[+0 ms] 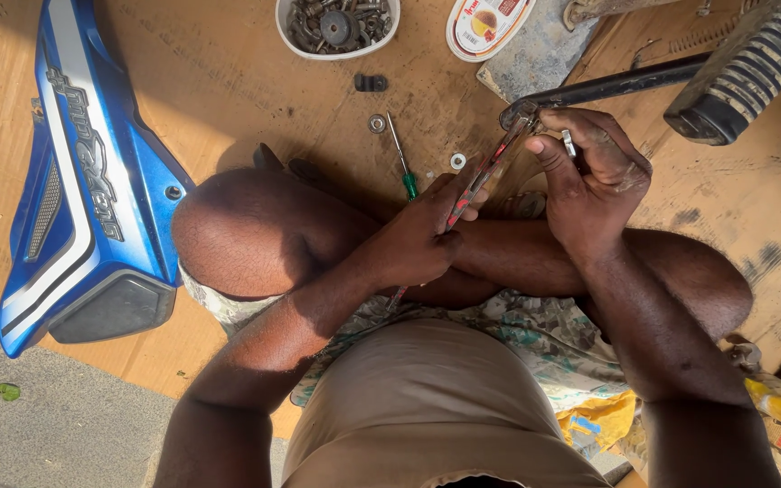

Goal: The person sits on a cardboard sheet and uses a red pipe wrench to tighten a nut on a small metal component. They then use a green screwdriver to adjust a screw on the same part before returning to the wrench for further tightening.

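My left hand (422, 239) is curling tight around a thin red tool (485, 172), and the tool is slanting up to the round end of a black metal bar (607, 88). My right hand (589, 176) is bending at the wrist, with its fingers pinched together on a small shiny piece (569, 143) just beside that bar end. Both my arms are crossing over my knees.

I am sitting over a flat brown cardboard sheet (228, 81) that looks dusty and stained. A green-handled screwdriver (402, 158) is lying on it near my left hand, with small round washers (377, 123) close by. A white bowl (338, 25) full of dark bolts is resting farther up. A smooth, shiny blue plastic panel (92, 190) is lying well off to the left.
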